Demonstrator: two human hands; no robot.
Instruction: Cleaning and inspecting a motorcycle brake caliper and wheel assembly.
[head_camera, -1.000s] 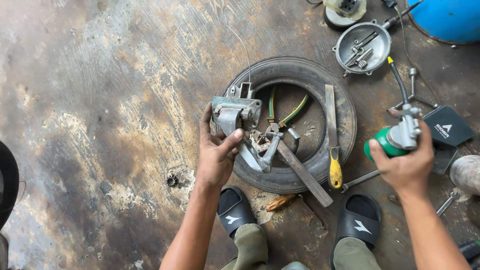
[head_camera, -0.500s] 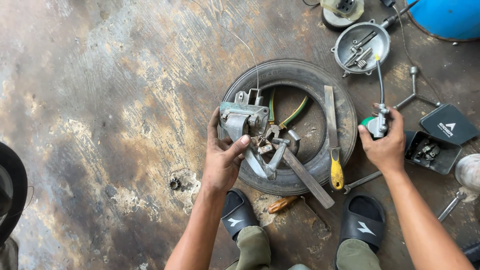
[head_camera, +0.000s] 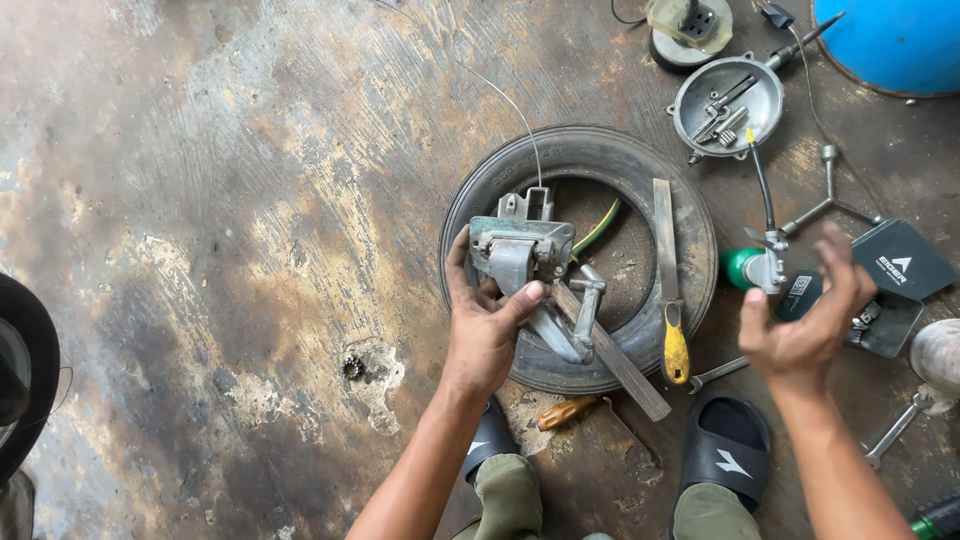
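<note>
Grey metal engine part (head_camera: 520, 255) is gripped by L hand (head_camera: 487, 335), thumb over its front, held above small tyre (head_camera: 480, 200) on the floor. R hand (head_camera: 805, 320) is seen open, fingers spread, nothing held, just beside green spray can (head_camera: 742, 268) w/ nozzle. Yellow-handled file (head_camera: 668, 290) is laid across tyre rim.

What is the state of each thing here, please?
left hand: grips the grey metal part over the tyre
right hand: open, holds nothing
green spray can: lies on the floor
file: rests across the tyre
round metal dish: holds small parts
</note>
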